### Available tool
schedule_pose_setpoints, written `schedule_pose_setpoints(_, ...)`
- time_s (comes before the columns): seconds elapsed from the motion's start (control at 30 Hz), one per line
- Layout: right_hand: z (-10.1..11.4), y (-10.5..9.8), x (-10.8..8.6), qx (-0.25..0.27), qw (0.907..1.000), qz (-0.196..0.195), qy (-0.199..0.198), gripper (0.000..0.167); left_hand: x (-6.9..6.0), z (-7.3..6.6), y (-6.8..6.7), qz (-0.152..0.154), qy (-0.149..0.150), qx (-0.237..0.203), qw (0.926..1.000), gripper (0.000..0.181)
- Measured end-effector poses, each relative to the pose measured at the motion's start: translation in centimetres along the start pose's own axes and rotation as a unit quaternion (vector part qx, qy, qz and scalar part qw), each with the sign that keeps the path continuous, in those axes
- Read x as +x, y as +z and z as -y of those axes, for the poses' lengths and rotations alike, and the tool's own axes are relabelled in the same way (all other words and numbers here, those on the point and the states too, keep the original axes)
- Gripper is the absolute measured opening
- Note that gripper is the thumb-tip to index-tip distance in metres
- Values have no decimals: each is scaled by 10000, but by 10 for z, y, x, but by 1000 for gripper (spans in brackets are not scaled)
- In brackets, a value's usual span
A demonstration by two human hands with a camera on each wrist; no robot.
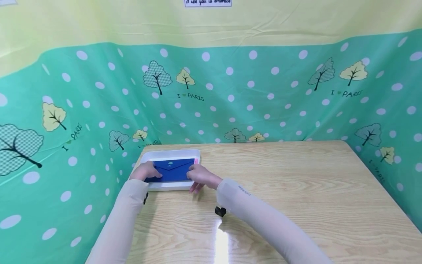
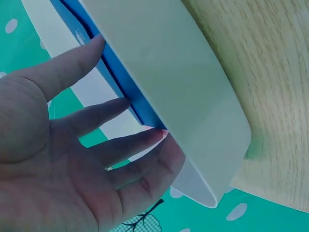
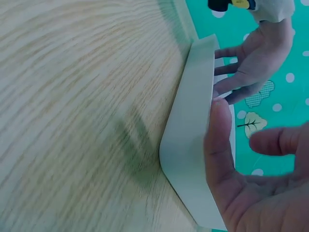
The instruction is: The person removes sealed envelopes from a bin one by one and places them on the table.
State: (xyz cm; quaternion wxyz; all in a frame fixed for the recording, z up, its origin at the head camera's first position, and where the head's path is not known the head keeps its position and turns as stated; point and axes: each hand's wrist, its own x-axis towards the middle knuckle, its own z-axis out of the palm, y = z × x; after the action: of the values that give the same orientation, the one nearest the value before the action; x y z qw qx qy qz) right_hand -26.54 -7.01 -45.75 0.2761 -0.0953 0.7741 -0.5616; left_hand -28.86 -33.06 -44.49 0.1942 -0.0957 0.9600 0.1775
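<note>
A blue envelope-shaped pouch (image 1: 174,172) with a pointed flap lies inside a white tray (image 1: 170,186) at the table's far left. My left hand (image 1: 146,171) is at the pouch's left end; in the left wrist view, this hand (image 2: 82,140) has its fingers extended, tips against the blue pouch (image 2: 137,104) beside the tray wall (image 2: 193,96). At the pouch's right end, my right hand (image 1: 202,176) touches it, other fingers hanging outside the tray. In the right wrist view, the right hand (image 3: 270,198) has loose fingers at the tray wall (image 3: 188,140).
A pink item (image 1: 196,161) shows at the pouch's right end. The wooden table (image 1: 280,190) extends to the right and front. Green and yellow printed cloth (image 1: 240,106) hangs behind the table and along both sides.
</note>
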Motion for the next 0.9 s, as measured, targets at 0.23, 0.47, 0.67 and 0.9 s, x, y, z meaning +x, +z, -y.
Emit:
schedule_pose_setpoints(0.23, 0, -4, 5, 733, 9941, -764, -240, 52, 0, 0, 3, -113, 46, -117, 9999, 80)
schedule_pose_setpoints(0.47, -3, -6, 9, 1160, 9904, -747, -38, 62, -1, 0, 4, -112, 21, -280, 9995, 78)
schedule_pose_setpoints(0.67, -5, -13, 10, 1254, 9889, -792, 124, 47, -4, -3, 3, -77, 9, -812, 9967, 80)
schedule_pose_setpoints(0.9, -9, -11, 13, 734, 9930, -925, -62, 38, -2, 1, 5, -49, -59, -1029, 9947, 93)
